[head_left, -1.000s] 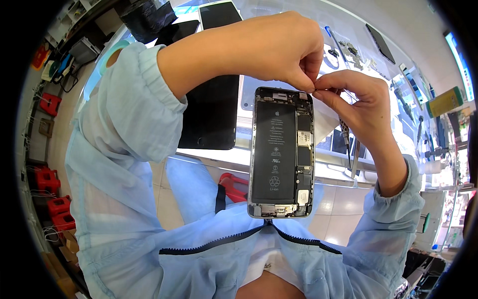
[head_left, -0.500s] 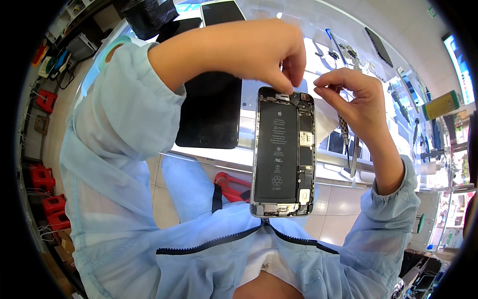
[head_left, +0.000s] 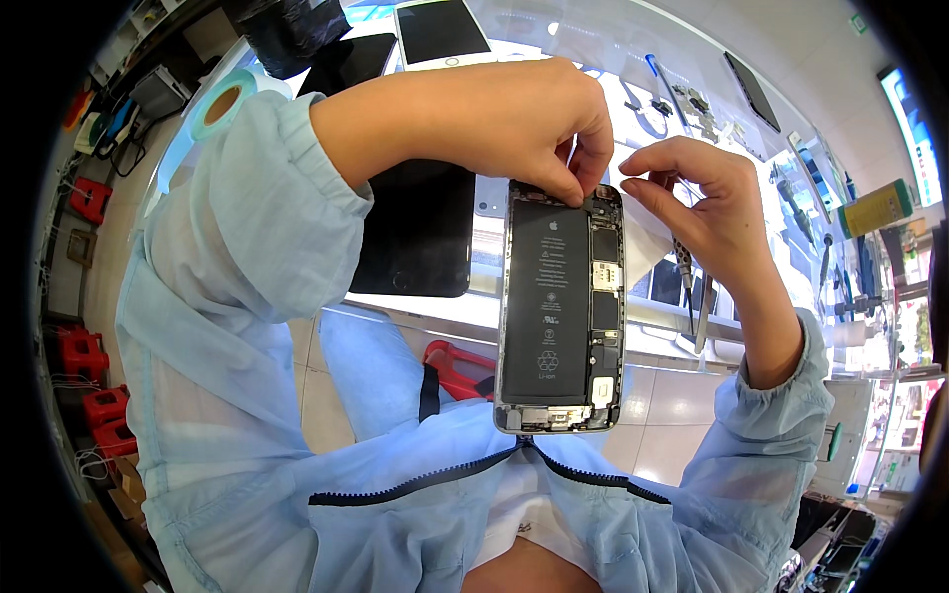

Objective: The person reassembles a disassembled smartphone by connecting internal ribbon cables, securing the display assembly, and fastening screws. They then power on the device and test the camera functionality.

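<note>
Through my feed I see a matt battery [head_left: 547,306], a smooth, glossy tablet [head_left: 415,232], and sleeves [head_left: 242,212] of thin, crinkled cloth.

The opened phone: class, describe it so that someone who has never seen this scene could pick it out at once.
Find the brightly lit table, then the large black tablet near its front edge. Just right of that tablet, the left hand is at the top end of the opened phone. Unlike its neighbours, it bares a long black battery and circuit parts.
</note>
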`<state>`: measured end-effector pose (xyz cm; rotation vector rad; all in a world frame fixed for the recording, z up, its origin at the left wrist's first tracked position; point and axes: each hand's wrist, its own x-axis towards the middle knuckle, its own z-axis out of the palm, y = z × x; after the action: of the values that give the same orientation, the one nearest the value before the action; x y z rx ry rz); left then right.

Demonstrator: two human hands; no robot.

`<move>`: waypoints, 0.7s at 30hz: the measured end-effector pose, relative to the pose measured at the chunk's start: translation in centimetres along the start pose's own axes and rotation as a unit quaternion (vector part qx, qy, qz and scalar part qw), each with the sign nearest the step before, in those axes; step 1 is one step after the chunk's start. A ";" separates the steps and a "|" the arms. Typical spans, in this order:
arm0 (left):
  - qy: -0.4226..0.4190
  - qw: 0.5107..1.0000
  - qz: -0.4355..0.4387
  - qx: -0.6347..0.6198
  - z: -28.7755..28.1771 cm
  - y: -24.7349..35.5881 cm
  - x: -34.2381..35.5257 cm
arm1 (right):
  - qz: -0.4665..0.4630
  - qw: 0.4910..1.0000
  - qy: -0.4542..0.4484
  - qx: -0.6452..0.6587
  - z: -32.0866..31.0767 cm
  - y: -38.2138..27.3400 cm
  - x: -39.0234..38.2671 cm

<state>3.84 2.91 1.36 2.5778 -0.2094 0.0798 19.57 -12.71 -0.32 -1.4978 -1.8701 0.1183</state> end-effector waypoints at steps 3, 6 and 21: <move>0.000 1.000 0.012 -0.021 -0.4 -0.1 0.1 | -0.002 1.000 0.003 -0.005 -0.1 0.1 -0.1; 0.009 0.992 0.005 -0.122 -1.2 -0.1 0.0 | -0.007 1.000 0.010 -0.009 -0.1 -0.1 0.0; 0.109 0.903 -0.114 -0.399 0.4 0.5 0.0 | 0.006 0.988 0.080 0.130 0.2 -0.9 -0.4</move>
<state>3.79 2.28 1.30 1.7384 0.1299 0.1579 18.73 -13.23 -0.24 -1.3013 -1.6481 0.2305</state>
